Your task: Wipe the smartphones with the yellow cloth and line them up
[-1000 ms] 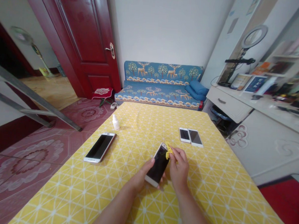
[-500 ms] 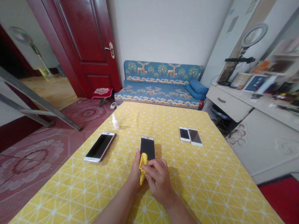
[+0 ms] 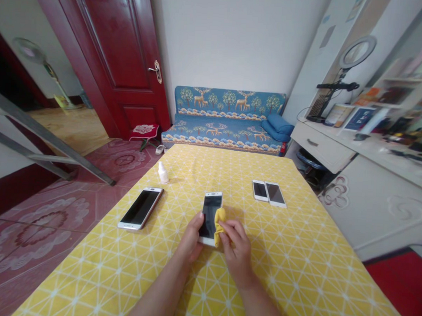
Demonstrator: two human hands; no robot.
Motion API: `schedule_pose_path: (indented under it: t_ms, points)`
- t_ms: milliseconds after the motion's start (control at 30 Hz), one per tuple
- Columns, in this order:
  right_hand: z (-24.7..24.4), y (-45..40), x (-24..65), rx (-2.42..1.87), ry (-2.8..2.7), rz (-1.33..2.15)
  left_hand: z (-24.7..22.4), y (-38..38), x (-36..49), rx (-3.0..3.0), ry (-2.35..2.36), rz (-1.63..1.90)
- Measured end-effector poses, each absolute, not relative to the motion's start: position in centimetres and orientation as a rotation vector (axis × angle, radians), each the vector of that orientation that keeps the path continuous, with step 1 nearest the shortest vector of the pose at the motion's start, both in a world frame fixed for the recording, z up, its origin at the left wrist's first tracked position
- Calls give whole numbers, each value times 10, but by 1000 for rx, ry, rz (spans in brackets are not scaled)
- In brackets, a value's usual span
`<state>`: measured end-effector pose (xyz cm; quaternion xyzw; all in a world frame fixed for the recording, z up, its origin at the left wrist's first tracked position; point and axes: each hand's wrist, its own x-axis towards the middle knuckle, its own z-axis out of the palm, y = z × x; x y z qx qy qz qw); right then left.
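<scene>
A white smartphone [image 3: 209, 219] with a dark screen is tilted above the table, gripped along its left edge by my left hand [image 3: 191, 237]. My thumb rests on the phone's side; the fingers beneath are mostly hidden. Pinched in my right hand [image 3: 237, 246] is a yellow cloth [image 3: 219, 227], which lies against the right edge of the screen. To the left, a larger white smartphone [image 3: 141, 208] lies face up. Behind it stands a small white spray bottle [image 3: 163, 173].
Two smaller white phones, a left one [image 3: 260, 191] and a right one [image 3: 275, 194], lie side by side at the right. The yellow patterned tablecloth [image 3: 283, 265] covers the table. Beyond are a blue sofa [image 3: 229, 121], a white cabinet [image 3: 389, 200] and a metal ladder [image 3: 48, 149].
My right hand has moved the cloth from the phone's left edge to its right edge. The phone has shifted slightly right and tilted, showing more of its lower end.
</scene>
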<state>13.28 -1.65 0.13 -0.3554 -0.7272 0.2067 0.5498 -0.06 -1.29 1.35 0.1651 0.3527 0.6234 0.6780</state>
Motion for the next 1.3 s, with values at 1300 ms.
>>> schedule_pose_path:
  t_ms: [1300]
  points:
    - [14,-12,143,-975,-1921,75,7,-19,-2,198,481,1126]
